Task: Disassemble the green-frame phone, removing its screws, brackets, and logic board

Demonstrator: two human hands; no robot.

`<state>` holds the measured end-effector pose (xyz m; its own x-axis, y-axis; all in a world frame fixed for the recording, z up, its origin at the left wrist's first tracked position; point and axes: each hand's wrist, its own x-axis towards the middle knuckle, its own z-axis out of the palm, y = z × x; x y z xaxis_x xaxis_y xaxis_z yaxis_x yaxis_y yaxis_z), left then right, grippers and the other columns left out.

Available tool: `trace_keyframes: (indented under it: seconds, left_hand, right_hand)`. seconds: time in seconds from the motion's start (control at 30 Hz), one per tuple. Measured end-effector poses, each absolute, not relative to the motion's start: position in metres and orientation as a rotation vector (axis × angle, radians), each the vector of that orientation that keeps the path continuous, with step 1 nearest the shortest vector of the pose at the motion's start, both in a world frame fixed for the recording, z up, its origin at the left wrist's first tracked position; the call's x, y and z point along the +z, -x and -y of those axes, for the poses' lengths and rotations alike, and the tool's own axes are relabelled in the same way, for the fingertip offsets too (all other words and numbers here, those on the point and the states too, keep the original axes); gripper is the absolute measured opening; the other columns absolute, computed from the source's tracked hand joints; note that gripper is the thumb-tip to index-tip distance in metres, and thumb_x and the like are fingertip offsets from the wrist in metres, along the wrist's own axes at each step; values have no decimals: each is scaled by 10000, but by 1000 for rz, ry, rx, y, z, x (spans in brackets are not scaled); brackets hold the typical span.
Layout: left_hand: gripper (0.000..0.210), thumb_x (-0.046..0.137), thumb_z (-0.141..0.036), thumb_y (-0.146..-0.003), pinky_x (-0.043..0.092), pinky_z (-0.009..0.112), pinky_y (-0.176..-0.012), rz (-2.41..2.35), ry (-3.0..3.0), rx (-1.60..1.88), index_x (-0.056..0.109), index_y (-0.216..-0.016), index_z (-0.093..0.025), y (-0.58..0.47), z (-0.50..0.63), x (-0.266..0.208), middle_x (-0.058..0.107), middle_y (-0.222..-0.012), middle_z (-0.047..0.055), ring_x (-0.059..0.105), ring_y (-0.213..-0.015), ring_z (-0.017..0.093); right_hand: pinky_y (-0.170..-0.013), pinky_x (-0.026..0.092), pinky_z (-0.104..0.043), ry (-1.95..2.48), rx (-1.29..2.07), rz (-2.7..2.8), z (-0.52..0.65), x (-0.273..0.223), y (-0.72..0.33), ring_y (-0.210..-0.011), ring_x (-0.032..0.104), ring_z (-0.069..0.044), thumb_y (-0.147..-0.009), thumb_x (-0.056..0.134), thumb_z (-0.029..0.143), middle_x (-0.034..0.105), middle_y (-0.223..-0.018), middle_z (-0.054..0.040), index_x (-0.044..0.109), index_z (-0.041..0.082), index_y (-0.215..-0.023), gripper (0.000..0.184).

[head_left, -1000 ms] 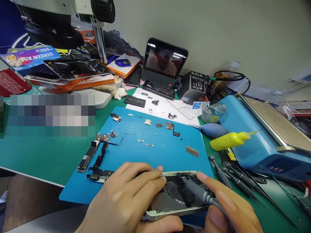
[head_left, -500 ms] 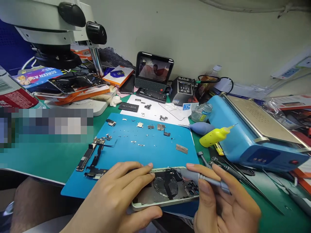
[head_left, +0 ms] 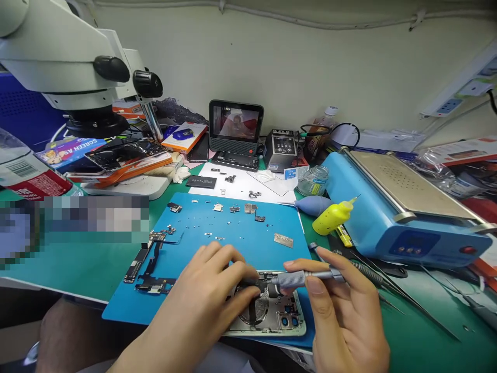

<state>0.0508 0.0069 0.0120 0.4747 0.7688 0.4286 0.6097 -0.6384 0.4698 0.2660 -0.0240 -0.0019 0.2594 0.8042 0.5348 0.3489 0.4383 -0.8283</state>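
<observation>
An opened phone housing (head_left: 272, 329), pale green at the rim, lies on the blue mat (head_left: 186, 305) with its inside facing up. A round coil area and camera openings show within it. My right hand (head_left: 345, 311) grips a grey screwdriver (head_left: 291, 280) whose tip points left into the upper part of the housing. My left hand (head_left: 217, 285) reaches over the housing's left part, thumb and fingers drawn together close to the screwdriver tip. Whatever is between those fingertips is hidden or too dark to name.
Tiny parts and a logic board (head_left: 135, 264) lie on the mat. A yellow bottle (head_left: 332, 218), a blue air blower (head_left: 312, 205), tweezers (head_left: 419, 305) and a blue heating plate machine (head_left: 388, 228) are at right. A microscope (head_left: 93, 93) overhangs the left; a screen (head_left: 236, 124) stands behind.
My left hand has left the housing's edge, and its fingers now pinch together over the inside. The housing appears flatter and turned. The screwdriver has shifted slightly left. The camera view has moved.
</observation>
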Motion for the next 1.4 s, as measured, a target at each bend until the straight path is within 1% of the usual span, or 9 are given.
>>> trace_keyframes:
  seconds: [0.13,0.33,0.73,0.83,0.97,1.07,1.1,1.23,1.4]
  left_hand:
    - [251,596,-211,-1200,556,360,-790,-1204,-2581,853,773,-1025,-243,-54,-21,18,780,-999,8,679,-869,206]
    - [290,577,-217,-1202,562,416,-850,-1456,-2757,713,857,-1130,-207,-38,-65,21,814,-1053,64,664,-955,272]
    - [315,606,-30,-1128,595,375,-822,-1416,-2812,690,876,-1173,-185,-37,-75,11,831,-1020,57,714,-923,253]
    - [287,580,-106,-1180,609,389,-836,-1418,-2771,767,854,-1215,-183,-33,-68,18,843,-1070,60,742,-952,257]
    - [319,509,-378,-1263,650,393,-937,-1344,-2723,828,800,-1255,-249,-26,-36,29,869,-1213,26,805,-1088,238]
    - [552,532,-710,-1190,697,383,-995,-1115,-2769,732,715,-1430,-248,-20,-8,29,842,-1423,60,823,-1243,252]
    - [589,573,-738,-1162,706,378,-1011,-1091,-2776,703,689,-1461,-244,-17,-1,26,831,-1459,67,821,-1272,257]
    - [539,782,-541,-1112,688,385,-1128,-1118,-2752,619,616,-1545,-265,-8,15,12,783,-1565,52,783,-1378,270]
    - [469,714,-509,-1161,662,292,-1151,-1125,-2620,732,619,-1543,-254,-3,14,3,830,-1470,45,776,-1376,219]
  right_hand:
    - [-876,739,-248,1144,394,1326,22,-4,-266,-1006,885,-165,-1159,678,238,886,-1136,-26,689,315,-1469,320]
    - [-799,732,-225,1189,373,1149,22,-3,-269,-886,880,-160,-1152,714,317,895,-1083,-35,695,287,-1432,282]
    - [-812,727,-213,1239,446,1051,21,-2,-268,-955,886,-162,-1147,725,417,896,-1082,-25,696,312,-1406,281]
    - [-828,731,-226,1253,420,1050,21,-2,-269,-956,886,-168,-1147,724,417,894,-1085,-27,699,309,-1412,288]
    - [-911,753,-311,1256,344,1106,23,-2,-264,-998,893,-200,-1147,723,375,889,-1096,-37,649,307,-1551,416]
    - [-895,762,-336,1262,288,1159,26,-5,-260,-979,892,-202,-1160,693,333,881,-1122,-41,530,310,-1709,573]
    - [-901,758,-323,1284,251,1190,27,-7,-260,-984,891,-195,-1164,683,329,882,-1144,-44,531,306,-1714,571]
    - [-978,728,-273,1350,72,1414,33,-14,-265,-1042,896,-184,-1166,669,315,900,-1146,-48,674,253,-1559,398]
    - [-993,681,-179,1269,-20,1576,35,-16,-265,-1048,890,-133,-1151,653,200,905,-1127,-38,762,232,-1359,237]
